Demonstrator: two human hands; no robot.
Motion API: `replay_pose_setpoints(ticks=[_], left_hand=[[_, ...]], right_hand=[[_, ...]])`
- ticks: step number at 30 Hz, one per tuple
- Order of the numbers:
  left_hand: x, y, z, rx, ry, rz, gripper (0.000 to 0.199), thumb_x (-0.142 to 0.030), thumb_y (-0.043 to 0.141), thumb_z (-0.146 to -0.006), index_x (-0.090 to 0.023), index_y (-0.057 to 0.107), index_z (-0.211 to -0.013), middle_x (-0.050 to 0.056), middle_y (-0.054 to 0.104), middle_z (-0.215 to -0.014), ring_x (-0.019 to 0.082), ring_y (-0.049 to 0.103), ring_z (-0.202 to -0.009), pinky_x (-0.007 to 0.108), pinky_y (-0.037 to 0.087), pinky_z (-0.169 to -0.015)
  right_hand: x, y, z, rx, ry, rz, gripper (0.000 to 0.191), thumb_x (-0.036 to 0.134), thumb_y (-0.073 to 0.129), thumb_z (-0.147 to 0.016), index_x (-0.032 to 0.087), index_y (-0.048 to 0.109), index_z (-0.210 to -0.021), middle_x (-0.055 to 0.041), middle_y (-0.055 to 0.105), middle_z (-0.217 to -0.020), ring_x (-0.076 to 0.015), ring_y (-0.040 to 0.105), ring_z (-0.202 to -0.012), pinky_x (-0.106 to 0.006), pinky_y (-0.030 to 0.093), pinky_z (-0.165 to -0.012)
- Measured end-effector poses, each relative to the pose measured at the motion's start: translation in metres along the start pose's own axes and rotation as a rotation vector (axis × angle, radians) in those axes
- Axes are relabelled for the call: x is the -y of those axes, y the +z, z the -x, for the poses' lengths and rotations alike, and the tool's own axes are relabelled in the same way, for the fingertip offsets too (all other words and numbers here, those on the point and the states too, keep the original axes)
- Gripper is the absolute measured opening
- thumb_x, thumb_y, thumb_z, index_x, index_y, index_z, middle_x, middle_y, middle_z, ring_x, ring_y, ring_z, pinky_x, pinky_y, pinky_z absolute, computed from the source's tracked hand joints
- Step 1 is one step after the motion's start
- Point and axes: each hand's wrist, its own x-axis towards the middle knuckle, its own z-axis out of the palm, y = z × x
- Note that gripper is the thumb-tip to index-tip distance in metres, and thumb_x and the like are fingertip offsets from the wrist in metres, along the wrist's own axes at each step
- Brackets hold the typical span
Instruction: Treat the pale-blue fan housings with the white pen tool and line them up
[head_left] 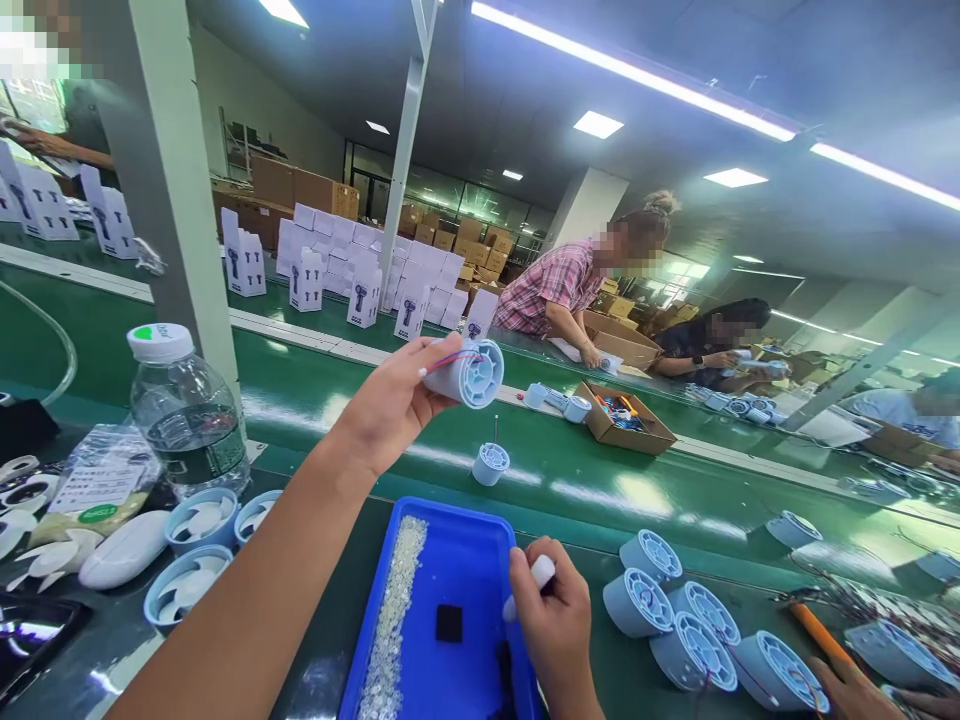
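My left hand (pixel 401 405) is closed around a light-blue fan housing (pixel 469 375), raised over the green conveyor. The housing's spoked end faces right, and thin red and blue wires lie along its top near my fingers. My right hand (pixel 551 610) makes a fist around a white tube-like object (pixel 541 573), its rounded end poking out by my thumb; its exact kind is unclear. This fist is at the right rim of a blue tray (pixel 457 508). Small clear plastic pieces (pixel 390 620) line the tray's left side, and a black square pad (pixel 449 623) lies at its middle.
One housing (pixel 491 464) stands on the conveyor (pixel 600 490). Several more housings (pixel 694 650) sit at right, near another person's hand (pixel 855 690) and an orange-handled tool (pixel 825 635). A water bottle (pixel 191 420) and fan rings (pixel 187 585) are at left. Co-workers sit across the belt.
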Motion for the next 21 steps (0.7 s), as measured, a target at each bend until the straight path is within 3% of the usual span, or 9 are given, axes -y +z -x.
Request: replay_pose_setpoints(ticks=[10, 17, 21], left_hand=[[0.005, 0.003, -0.002, -0.021, -0.023, 0.030, 0.016, -0.028, 0.069, -0.075, -0.015, 0.060, -0.074, 0.001, 0.059, -0.077, 0.009, 0.055, -0.067, 0.019, 0.050, -0.059], [0.016, 0.000, -0.009, -0.131, -0.030, -0.005, 0.021, -0.027, 0.075, -0.068, -0.014, 0.059, -0.072, 0.000, 0.054, -0.072, 0.010, 0.049, -0.066, 0.023, 0.048, -0.058], [0.020, -0.002, -0.010, -0.111, -0.048, -0.013, 0.022, -0.029, 0.075, -0.068, -0.014, 0.058, -0.070, 0.001, 0.056, -0.073, 0.011, 0.050, -0.068, 0.025, 0.048, -0.061]], right_hand=[[-0.005, 0.003, -0.002, 0.063, 0.067, 0.036, 0.035, 0.029, 0.050, -0.083, 0.022, 0.029, -0.056, 0.0065, 0.029, -0.051, -0.0083, 0.029, -0.046, -0.021, 0.026, -0.044], [-0.003, 0.003, -0.001, 0.033, 0.001, 0.063, 0.035, 0.029, 0.050, -0.087, 0.021, 0.030, -0.058, 0.0069, 0.028, -0.053, -0.0080, 0.028, -0.046, -0.020, 0.026, -0.043], [-0.003, 0.003, -0.001, 0.020, -0.045, 0.059, 0.034, 0.026, 0.050, -0.088, 0.021, 0.031, -0.059, 0.0075, 0.029, -0.053, -0.0077, 0.029, -0.045, -0.019, 0.027, -0.043]])
